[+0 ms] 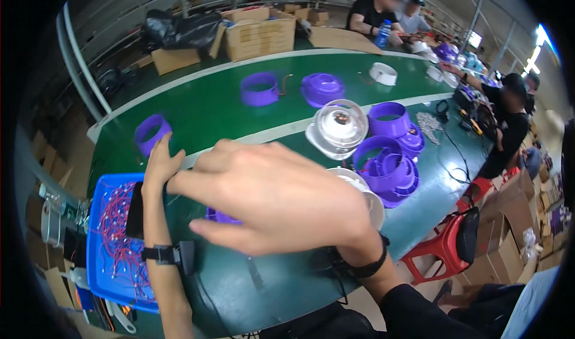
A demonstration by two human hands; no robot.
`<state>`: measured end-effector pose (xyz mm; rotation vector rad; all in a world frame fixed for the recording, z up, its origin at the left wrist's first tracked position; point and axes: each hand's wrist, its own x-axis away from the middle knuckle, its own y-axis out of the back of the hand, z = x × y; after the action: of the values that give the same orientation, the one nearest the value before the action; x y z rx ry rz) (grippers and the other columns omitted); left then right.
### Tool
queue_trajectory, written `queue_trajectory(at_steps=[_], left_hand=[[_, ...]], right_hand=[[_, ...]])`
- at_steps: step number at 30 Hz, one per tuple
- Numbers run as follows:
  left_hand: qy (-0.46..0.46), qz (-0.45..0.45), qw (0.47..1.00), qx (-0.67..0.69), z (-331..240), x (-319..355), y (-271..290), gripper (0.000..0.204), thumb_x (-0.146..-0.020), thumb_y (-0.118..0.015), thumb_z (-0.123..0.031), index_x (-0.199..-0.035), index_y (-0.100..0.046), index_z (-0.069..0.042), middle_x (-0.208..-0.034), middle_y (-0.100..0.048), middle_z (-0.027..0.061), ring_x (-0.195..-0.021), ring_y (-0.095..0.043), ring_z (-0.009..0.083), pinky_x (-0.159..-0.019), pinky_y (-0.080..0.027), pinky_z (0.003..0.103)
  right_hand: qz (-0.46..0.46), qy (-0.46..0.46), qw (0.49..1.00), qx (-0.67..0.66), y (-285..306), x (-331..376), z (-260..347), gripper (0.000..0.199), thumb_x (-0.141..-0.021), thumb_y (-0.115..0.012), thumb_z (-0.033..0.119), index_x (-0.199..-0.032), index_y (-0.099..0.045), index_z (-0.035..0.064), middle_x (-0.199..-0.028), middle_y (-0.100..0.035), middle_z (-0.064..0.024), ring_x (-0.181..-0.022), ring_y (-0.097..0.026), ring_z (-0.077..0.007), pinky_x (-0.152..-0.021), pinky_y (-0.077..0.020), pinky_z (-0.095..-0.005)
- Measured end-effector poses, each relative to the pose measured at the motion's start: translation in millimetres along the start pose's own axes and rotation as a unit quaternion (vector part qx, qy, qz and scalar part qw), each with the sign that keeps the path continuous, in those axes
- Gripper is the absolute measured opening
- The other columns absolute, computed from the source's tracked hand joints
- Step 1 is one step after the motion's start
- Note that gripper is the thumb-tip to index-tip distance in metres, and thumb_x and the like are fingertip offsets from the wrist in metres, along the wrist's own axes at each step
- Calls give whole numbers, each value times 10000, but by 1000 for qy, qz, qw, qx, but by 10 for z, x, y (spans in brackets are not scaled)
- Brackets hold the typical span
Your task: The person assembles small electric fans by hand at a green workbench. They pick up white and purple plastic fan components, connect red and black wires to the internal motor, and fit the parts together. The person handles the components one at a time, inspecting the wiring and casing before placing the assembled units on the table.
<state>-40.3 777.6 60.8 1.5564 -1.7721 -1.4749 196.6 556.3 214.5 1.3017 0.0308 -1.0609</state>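
- The purple ring (142, 135), a short open cylinder of smooth plastic, stands at the worktop's far left.
- The left hand (160, 162) has its fingers at the ring's near right side, thumb spread away.
- The right hand (266, 198) is well apart from the left, fingers bent, back uppermost, over the middle; it is blurred and hides its palm, so I cannot tell whether either hand grips anything.
- Partly covered by the right hand is a purple part (223, 216).
- The green worktop (293, 276) is glossy, with a pale strip running across it.
- Near left, a blue plastic tray (91, 249) holds tangled red and purple wires (120, 243) with small white ends.
- Right of centre sits a white housing (341, 123) with a clear dome, beside clustered purple rings and housings (383, 174).
- Farther right lies a heap of small silvery pieces (427, 127).
- Beyond the far edge are a tan cardboard box (260, 39) and a crinkled black plastic bag (182, 30).
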Motion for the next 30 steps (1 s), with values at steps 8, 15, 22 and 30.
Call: queue_trajectory(at_steps=[8, 15, 22, 30], left_hand=[[-82, 224, 968, 73, -418, 108, 103, 621, -811, -701, -219, -1366, -538, 9, -1381, -561, 234, -1284, -541, 366, -1098, -414, 404], [-26, 257, 966, 17, -603, 66, 87, 592, -808, -702, -205, -1339, -557, 14, -1368, -573, 213, -1268, -551, 365, -1081, -429, 407], [-7, 256, 967, 11, -605, 66, 75, 581, -812, -704, -197, -1333, -562, 18, -1367, -574, 217, -1271, -548, 363, -1080, -429, 413], [-66, 189, 970, 135, -279, -352, -416, 574, -875, -663, -190, -1392, -500, -1, -1421, -524, 228, -1336, -494, 351, -1111, -391, 398]], right_hand=[[115, -78, 990, -15, 97, 111, 113, 321, -882, -646, 243, -1067, -567, -8, -873, -653, -201, -822, -664, -414, -721, -542, -479], [111, -75, 991, -21, 78, 205, 114, 289, -877, -653, 244, -1004, -555, 3, -792, -636, -190, -732, -652, -421, -660, -530, -481], [117, -85, 989, -21, 78, 184, 126, 273, -865, -664, 236, -946, -567, -6, -770, -634, -190, -733, -655, -411, -664, -528, -479], [114, -73, 990, -44, 116, 228, 99, 307, -853, -662, 204, -1044, -578, -21, -729, -629, -202, -721, -654, -417, -666, -534, -483]])
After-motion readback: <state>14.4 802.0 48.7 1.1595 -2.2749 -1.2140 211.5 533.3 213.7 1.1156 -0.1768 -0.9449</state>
